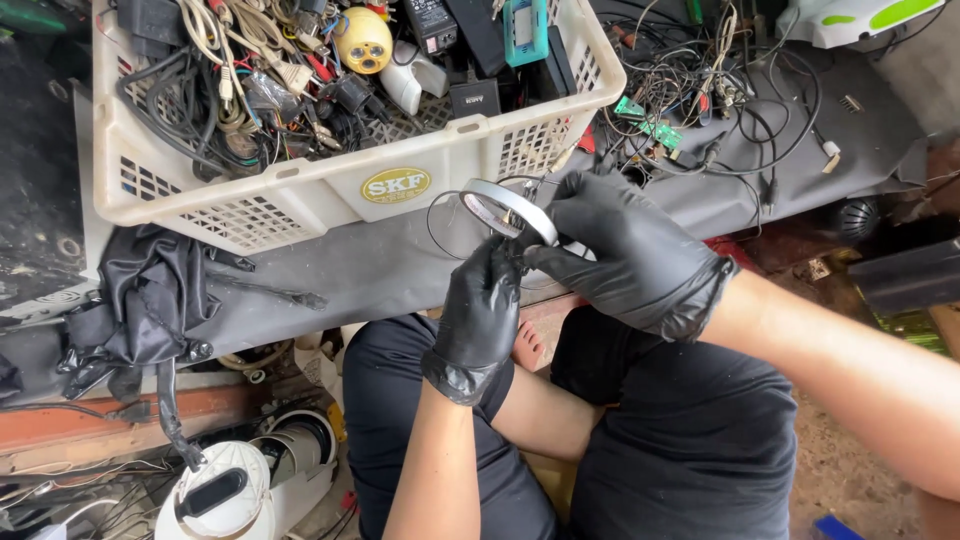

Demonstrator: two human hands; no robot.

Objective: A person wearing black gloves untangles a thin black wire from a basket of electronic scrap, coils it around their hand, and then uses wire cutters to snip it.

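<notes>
Centrally, silver ring (505, 205) pinched by gloved right hand (625, 250), gripped below by gloved left hand (480, 310), cream basket (330, 190) of cables just behind.

At ten o'clock I see a white basket (330, 190) full of cables. Black cloth (150, 300) lies at nine; loose wires (720, 100) sprawl at one.

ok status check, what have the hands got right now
Both hands in black gloves. Left hand and right hand together grip a curved silver metal band with thin black wire attached. Cream plastic basket of cables directly behind.
</notes>
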